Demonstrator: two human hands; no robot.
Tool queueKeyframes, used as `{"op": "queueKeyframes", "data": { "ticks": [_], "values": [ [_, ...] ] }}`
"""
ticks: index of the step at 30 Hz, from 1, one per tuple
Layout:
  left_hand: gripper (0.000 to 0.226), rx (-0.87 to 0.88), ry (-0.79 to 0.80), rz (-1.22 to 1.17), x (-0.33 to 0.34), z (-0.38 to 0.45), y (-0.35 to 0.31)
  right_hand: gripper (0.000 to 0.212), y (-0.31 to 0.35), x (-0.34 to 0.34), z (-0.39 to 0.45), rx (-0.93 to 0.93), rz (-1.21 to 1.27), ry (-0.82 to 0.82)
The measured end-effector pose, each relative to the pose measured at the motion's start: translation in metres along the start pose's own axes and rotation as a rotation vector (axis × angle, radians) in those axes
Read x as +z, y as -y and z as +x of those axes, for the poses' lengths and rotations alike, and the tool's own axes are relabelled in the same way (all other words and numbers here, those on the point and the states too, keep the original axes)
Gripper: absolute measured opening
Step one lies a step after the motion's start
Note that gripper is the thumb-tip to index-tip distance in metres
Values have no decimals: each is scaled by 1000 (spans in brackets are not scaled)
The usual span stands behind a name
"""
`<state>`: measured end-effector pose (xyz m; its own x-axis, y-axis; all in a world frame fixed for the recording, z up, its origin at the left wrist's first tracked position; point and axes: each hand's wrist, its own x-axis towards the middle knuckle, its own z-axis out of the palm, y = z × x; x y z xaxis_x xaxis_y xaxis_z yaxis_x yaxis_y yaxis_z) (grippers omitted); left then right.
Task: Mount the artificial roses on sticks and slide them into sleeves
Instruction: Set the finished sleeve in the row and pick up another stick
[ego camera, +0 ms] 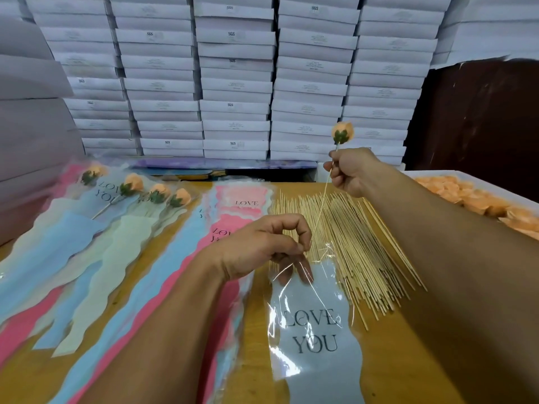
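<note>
Right hand (351,170) gripping the stick (320,208) just under the peach rose (343,132), holding it raised above the counter's (388,360) far edge. Left hand (262,246) pinching open the mouth of the clear "LOVE YOU" sleeve (315,330), two fingers inside the film; stick tip touching that pinch. Sleeve lying flat mid-counter, toward the near edge. Loose sticks (350,243) fanning out just right of it. Finished sleeved roses (140,191) lying at the far-left corner.
</note>
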<state>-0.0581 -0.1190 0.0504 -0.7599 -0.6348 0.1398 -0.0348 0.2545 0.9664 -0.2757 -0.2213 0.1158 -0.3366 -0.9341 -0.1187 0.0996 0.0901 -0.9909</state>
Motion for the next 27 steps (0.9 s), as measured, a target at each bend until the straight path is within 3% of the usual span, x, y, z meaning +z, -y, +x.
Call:
{"op": "queueKeyframes", "data": {
  "ticks": [9,18,24,27],
  "values": [
    [8,-3,-37,4,0,0,-3,8,-19,10,-48,16,-62,248],
    [12,186,-373,8,-2,3,-2,16,-51,-3,-94,23,-38,508],
    [21,187,-474,9,-1,7,0,33,-66,-10,-100,-121,-58,527],
    [18,159,-480,11,0,7,-1,39,-72,-11,-97,-254,-119,448]
  ]
}}
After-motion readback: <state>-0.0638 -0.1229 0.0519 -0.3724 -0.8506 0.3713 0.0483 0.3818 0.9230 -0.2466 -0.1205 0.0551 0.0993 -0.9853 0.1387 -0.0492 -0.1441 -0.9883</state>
